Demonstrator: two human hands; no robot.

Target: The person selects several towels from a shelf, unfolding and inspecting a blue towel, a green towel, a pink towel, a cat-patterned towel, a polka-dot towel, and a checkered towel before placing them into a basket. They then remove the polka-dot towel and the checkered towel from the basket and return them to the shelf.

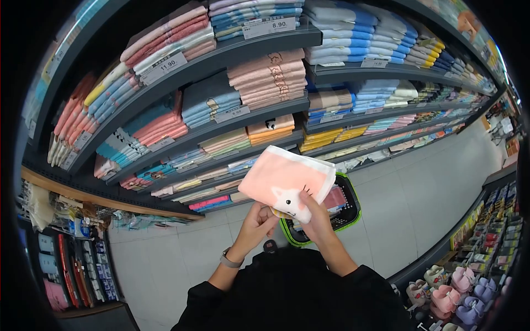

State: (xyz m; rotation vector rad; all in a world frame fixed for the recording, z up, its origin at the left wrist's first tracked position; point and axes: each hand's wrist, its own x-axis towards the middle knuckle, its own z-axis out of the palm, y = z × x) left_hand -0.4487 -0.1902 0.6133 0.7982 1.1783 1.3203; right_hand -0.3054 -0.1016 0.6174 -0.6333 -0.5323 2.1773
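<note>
A folded pink towel (287, 174) with a white cat face and a white border is held up in front of me. My right hand (316, 216) grips its lower right corner, thumb on the front over the cat face. My left hand (256, 225) is at the towel's lower left edge with fingers curled together. A small yellowish piece shows by those fingertips, too small to name. Beneath the towel, on the floor, stands a black shopping basket (353, 201) with a bright green rim and some packaged goods inside, partly hidden by my right hand and the towel.
Dark shelves (265, 39) ahead carry stacks of folded towels, including pink towels (270, 77) and blue-white towels (342, 36), with price tags. Grey tiled floor (182, 254) lies below. Slippers (447, 298) hang at lower right. Another rack (72, 270) stands at left.
</note>
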